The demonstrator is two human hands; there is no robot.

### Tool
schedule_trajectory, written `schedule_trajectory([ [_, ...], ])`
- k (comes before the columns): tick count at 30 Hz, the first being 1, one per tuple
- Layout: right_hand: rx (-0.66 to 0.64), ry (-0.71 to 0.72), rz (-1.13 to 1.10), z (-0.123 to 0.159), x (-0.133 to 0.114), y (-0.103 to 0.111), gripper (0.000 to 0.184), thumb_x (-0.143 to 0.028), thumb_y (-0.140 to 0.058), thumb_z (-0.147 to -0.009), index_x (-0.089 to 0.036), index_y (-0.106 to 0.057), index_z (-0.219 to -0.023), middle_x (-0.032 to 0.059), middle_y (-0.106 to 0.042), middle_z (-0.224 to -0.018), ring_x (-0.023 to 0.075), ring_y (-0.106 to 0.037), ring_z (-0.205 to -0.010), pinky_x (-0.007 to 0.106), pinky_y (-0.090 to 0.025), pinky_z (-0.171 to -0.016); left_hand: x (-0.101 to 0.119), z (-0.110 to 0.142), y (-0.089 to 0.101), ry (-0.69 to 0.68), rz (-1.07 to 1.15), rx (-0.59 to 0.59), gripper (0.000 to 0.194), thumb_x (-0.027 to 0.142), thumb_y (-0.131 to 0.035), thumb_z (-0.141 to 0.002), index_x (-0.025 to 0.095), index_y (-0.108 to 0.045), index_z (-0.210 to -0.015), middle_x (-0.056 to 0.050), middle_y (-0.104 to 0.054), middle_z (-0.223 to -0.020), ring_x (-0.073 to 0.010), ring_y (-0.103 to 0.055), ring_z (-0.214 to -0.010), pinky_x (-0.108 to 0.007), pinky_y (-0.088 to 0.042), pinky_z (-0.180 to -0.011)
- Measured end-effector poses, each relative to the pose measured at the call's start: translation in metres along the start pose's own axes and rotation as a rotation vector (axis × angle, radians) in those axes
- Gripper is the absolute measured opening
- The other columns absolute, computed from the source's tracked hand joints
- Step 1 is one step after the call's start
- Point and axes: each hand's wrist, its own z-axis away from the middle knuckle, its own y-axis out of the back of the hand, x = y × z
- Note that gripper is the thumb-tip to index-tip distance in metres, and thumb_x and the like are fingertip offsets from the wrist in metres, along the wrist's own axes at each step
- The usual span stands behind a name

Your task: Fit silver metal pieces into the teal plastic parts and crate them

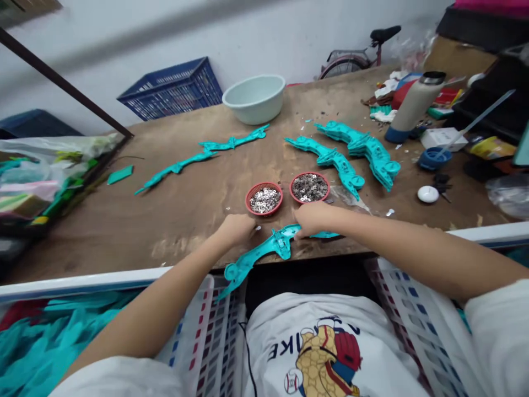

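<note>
A long teal plastic part (252, 259) lies at the table's near edge, its left end jutting out past the edge. My right hand (316, 218) is closed over the part's right half and hides some of it. My left hand (237, 229) is closed just above the part, with a small shiny metal piece (258, 227) at its fingertips. Beyond my hands stand two red baskets: the left basket (247, 203) and the right basket (328, 194) hold many small metal pieces. My right knuckles are close to the right basket's near rim.
More teal parts (330, 157) lie stacked at the right, and others (177, 168) form a line at the left. A pale basin (254, 102) stands at the back. A bottle (417, 105) and a blue cup (435, 159) are at the right. White crates (202, 331) flank my lap.
</note>
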Motion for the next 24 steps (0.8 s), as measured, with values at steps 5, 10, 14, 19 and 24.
schedule_trajectory([
  [5, 0.294, -0.227, -0.051, -0.005, 0.05, 0.026, 0.043, -0.02, -0.062, -0.12, -0.012, -0.086, -0.155, 0.0281, -0.084, -0.151, 0.047, -0.083, -0.139, 0.047, -0.067, -0.105, 0.033, 0.016, -0.001, -0.254, -0.061, 0.138, 0.038, 0.031, -0.056, -0.123, 0.016, -0.089, -0.132, -0.024, -0.088, -0.131, -0.0432, -0.087, -0.125, -0.052, -0.07, -0.101],
  [10, 0.211, -0.305, -0.064, -0.031, 0.068, 0.02, 0.04, -0.021, -0.07, -0.117, -0.011, -0.088, -0.151, 0.0274, -0.085, -0.151, 0.0464, -0.08, -0.145, 0.045, -0.067, -0.113, 0.06, 0.025, -0.025, -0.637, -0.043, 0.169, 0.077, 0.04, -0.095, -0.108, 0.027, -0.067, -0.178, -0.023, -0.056, -0.192, -0.0488, -0.06, -0.174, -0.059, -0.064, -0.13],
  [14, 0.229, -0.328, -0.068, -0.039, 0.063, 0.015, 0.043, -0.016, -0.069, -0.117, -0.007, -0.085, -0.156, 0.0308, -0.083, -0.153, 0.047, -0.08, -0.148, 0.047, -0.068, -0.118, 0.053, 0.012, -0.038, -0.67, -0.103, 0.079, 0.081, 0.023, -0.087, -0.111, 0.031, -0.057, -0.187, -0.02, -0.041, -0.201, -0.0441, -0.043, -0.187, -0.056, -0.06, -0.139],
  [19, 0.234, -0.291, -0.051, -0.035, 0.065, 0.016, 0.042, -0.018, -0.063, -0.119, -0.005, -0.087, -0.152, 0.031, -0.082, -0.153, 0.0472, -0.081, -0.146, 0.049, -0.069, -0.117, 0.04, 0.0, -0.025, -0.656, -0.112, 0.101, 0.054, 0.01, -0.061, -0.122, 0.027, -0.074, -0.171, -0.017, -0.056, -0.192, -0.0382, -0.053, -0.182, -0.052, -0.057, -0.143],
  [24, 0.283, -0.266, -0.045, -0.038, 0.066, 0.011, 0.036, -0.022, -0.069, -0.117, -0.011, -0.09, -0.143, 0.0264, -0.084, -0.153, 0.0454, -0.081, -0.144, 0.048, -0.068, -0.115, 0.039, -0.002, -0.025, -0.639, -0.078, 0.148, 0.056, 0.002, -0.071, -0.111, 0.026, -0.081, -0.161, -0.018, -0.062, -0.188, -0.0386, -0.062, -0.175, -0.05, -0.06, -0.141],
])
